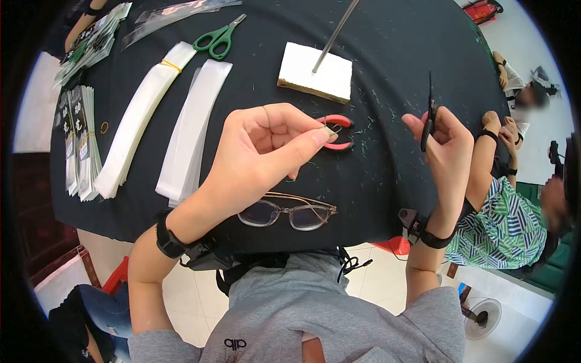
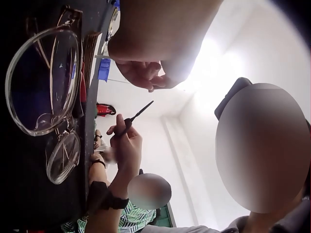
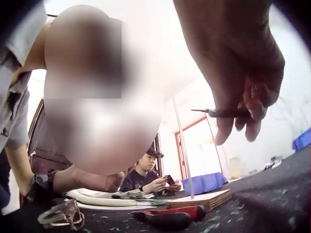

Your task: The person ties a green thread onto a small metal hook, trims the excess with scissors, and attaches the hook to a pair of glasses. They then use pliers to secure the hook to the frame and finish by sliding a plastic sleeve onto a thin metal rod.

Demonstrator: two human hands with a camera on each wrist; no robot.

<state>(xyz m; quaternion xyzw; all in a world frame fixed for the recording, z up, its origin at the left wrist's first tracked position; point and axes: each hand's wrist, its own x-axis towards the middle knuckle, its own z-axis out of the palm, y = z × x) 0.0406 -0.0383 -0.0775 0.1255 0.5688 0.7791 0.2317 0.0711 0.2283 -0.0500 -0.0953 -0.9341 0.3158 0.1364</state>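
Observation:
In the head view my left hand (image 1: 260,151) pinches a small pale piece with a thin looped wire (image 1: 333,129) between thumb and forefinger; its exact kind I cannot tell. Just beyond those fingertips, red-handled pliers (image 1: 340,146) lie on the dark cloth, partly covered by the hand. Off to the right, my right hand (image 1: 449,142) is raised and grips slim black scissors (image 1: 430,112), their pointed tip directed away from me. The same scissors (image 2: 141,110) show in the left wrist view, tip upward and apart from the left hand (image 2: 146,73).
Eyeglasses (image 1: 290,213) lie near the table's front edge. A white block (image 1: 330,66) bears an upright metal rod (image 1: 336,36). Green scissors (image 1: 218,41), clear plastic sleeves (image 1: 196,124) and printed packets (image 1: 85,139) lie to the left. Green clippings dot the cloth. Another person (image 1: 502,224) sits at right.

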